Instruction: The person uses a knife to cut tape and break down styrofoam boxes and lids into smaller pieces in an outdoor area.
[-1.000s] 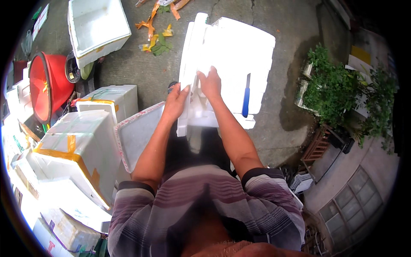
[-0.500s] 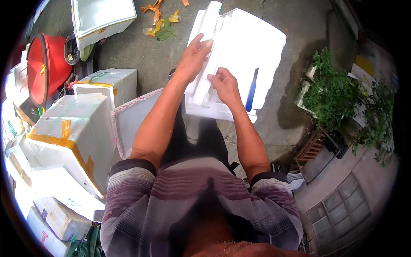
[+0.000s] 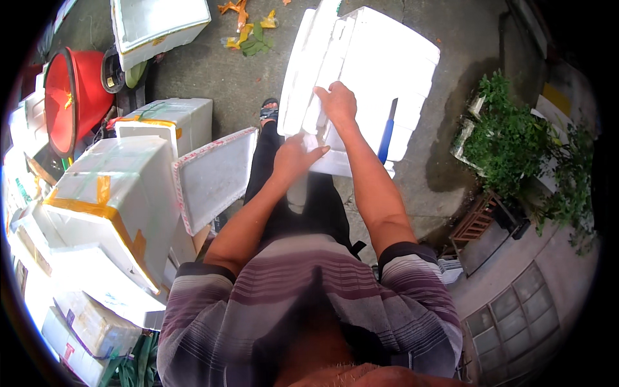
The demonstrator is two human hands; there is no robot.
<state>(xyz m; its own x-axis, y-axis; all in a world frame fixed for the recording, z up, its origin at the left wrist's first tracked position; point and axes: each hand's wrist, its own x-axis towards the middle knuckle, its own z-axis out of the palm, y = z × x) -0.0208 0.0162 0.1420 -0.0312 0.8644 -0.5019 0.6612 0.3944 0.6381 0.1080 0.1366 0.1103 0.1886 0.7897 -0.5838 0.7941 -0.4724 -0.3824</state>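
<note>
Foam pieces (image 3: 322,84), white, stood in a stack against the big foam slab (image 3: 393,64) on the concrete ahead of the person; right hand (image 3: 336,103) was clenched over the top edge of one piece, left hand (image 3: 293,158) was grasping its lower end near the knee. Step looked like pulling or snapping one piece off the stack, and the next move would call for a firm two-handed grip. Blue knife (image 3: 385,132) lay on the slab just beside the right forearm; taped foam boxes (image 3: 116,193) sat well apart to the left.
</note>
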